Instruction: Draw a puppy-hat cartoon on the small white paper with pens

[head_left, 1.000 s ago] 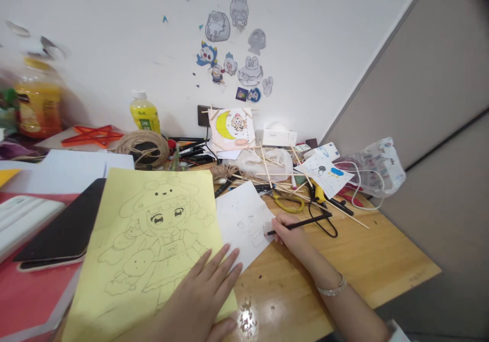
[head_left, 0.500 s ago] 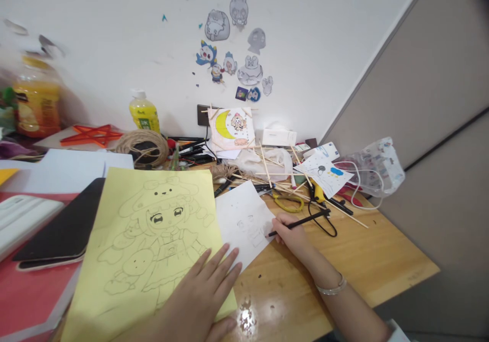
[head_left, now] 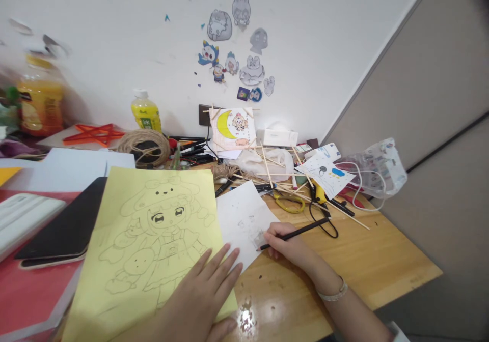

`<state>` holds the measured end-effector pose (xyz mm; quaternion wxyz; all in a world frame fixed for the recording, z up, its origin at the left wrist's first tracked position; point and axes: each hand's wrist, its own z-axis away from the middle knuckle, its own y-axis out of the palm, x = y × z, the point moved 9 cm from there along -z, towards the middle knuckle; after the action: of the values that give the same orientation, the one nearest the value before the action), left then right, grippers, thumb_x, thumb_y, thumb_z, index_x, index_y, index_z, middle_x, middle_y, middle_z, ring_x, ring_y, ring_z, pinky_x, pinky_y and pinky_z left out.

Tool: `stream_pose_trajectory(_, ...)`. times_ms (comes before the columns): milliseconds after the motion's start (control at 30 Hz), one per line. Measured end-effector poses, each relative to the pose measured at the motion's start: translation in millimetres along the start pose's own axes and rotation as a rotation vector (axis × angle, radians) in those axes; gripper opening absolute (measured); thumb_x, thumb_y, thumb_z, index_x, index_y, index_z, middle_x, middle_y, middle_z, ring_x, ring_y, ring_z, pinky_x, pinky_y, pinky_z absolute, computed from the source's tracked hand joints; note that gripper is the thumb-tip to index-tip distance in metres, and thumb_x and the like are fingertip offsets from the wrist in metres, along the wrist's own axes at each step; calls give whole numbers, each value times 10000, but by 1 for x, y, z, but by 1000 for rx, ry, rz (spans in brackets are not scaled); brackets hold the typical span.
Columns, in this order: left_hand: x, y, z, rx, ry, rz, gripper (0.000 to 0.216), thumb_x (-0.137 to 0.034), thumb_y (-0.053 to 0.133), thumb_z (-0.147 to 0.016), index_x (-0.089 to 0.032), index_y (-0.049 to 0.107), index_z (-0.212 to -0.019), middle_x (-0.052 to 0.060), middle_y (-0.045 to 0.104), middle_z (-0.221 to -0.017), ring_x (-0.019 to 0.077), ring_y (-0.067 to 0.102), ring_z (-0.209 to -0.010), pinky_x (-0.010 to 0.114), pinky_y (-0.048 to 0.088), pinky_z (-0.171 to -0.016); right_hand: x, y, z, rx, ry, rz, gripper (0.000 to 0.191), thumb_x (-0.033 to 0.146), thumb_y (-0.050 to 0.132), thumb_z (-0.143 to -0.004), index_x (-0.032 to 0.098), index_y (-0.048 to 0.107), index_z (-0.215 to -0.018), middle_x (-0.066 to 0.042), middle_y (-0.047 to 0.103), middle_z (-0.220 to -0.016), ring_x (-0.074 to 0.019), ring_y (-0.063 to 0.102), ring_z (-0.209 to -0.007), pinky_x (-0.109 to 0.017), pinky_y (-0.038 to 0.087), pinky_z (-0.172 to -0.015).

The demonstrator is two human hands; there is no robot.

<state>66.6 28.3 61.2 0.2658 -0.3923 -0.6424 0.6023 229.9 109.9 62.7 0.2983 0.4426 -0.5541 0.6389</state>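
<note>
My right hand (head_left: 283,241) grips a black pencil (head_left: 301,229), its tip down at the lower part of a small white paper (head_left: 239,210). Faint pencil lines mark that paper, partly covered by my right fingers. My left hand (head_left: 214,281) lies flat with fingers spread, across the lower right of a large yellow sheet (head_left: 95,260), fingertips reaching the white paper's edge. A line drawing of a girl in a hat, holding a plush figure, fills the yellow sheet. The sheet overlaps the left side of the white paper.
Yellow-handled scissors (head_left: 290,203), thin wooden sticks (head_left: 271,171) and pens clutter the table's back. A twine coil (head_left: 143,147) and a yellow-labelled bottle (head_left: 146,110) stand near the wall. At left lies a black tablet (head_left: 64,225). The wooden table (head_left: 382,260) ends at right.
My right hand has shifted left and slightly down with the pencil, whose tip is now lower on the white paper. My left hand stays in place on the yellow sheet.
</note>
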Motion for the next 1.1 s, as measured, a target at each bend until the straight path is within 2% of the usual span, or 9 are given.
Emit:
stream_pose_trajectory(200, -2, 0, 0, 28, 28, -4, 660, -400, 578, -900, -190, 348, -1481, 105, 249, -1550, 331, 258, -1406, 524, 276, -1108, -1, 1, -1, 20, 10, 25, 347, 365, 561, -815, 223, 434, -524, 35, 527, -447, -108, 454, -421, -216, 330, -419)
stream_pose_trajectory(467, -3, 2, 0, -36, -47, -54, 626, -365, 590, -882, -201, 399, -1454, 86, 276, -1548, 316, 238, -1416, 504, 212, -1136, -3, 6, -1, 62, 14, -7, 354, 378, 550, -805, 228, 422, -511, 30, 518, -434, -112, 448, -410, -221, 322, -412)
stream_pose_trajectory(533, -3, 3, 0, -41, -48, -50, 616, -357, 580, -882, -203, 402, -1451, 82, 284, -1546, 314, 238, -1416, 503, 219, -1133, -5, -1, -3, 19, 15, -21, 363, 390, 562, -800, 227, 428, -506, 31, 515, -433, -109, 443, -405, -220, 318, -406)
stream_pose_trajectory(700, -1, -1, 1, -42, -16, -16, 618, -363, 579, -889, -192, 397, -1454, 92, 287, -1539, 321, 262, -1407, 509, 256, -1120, -13, -31, -7, -206, 47, -56, 379, 398, 551, -797, 221, 444, -480, 44, 471, -403, -89, 387, -360, -212, 279, -379)
stream_pose_trajectory(800, -2, 1, 1, -35, 20, 2, 640, -360, 581, -891, -196, 366, -1471, 92, 263, -1546, 323, 255, -1409, 512, 270, -1114, -13, -35, -9, -221, 51, -49, 384, 402, 553, -777, 218, 438, -460, 42, 463, -387, -84, 372, -358, -205, 259, -373)
stream_pose_trajectory(900, 1, 1, 1, -55, -16, -10, 642, -330, 596, -878, -179, 379, -1463, 100, 256, -1547, 336, 226, -1416, 542, 232, -1121, -11, -34, -9, -206, 40, -31, 382, 408, 549, -773, 217, 442, -460, 33, 476, -396, -87, 384, -367, -204, 257, -374)
stream_pose_trajectory(1000, -4, -2, -1, -10, 12, 33, 641, -354, 602, -881, -150, 394, -1452, 133, 275, -1531, 360, 266, -1397, 565, 271, -1098, -10, -33, -7, -196, 17, -16, 351, 403, 557, -759, 219, 465, -474, 33, 478, -405, -98, 396, -372, -217, 269, -381)
stream_pose_trajectory(1100, -5, -6, -3, 111, -19, 54, 678, -391, 638, -874, -134, 392, -1451, 147, 268, -1528, 371, 282, -1386, 571, 294, -1086, -15, -34, -6, -189, 34, -34, 346, 403, 565, -740, 222, 470, -461, 43, 434, -384, -102, 368, -353, -234, 262, -376)
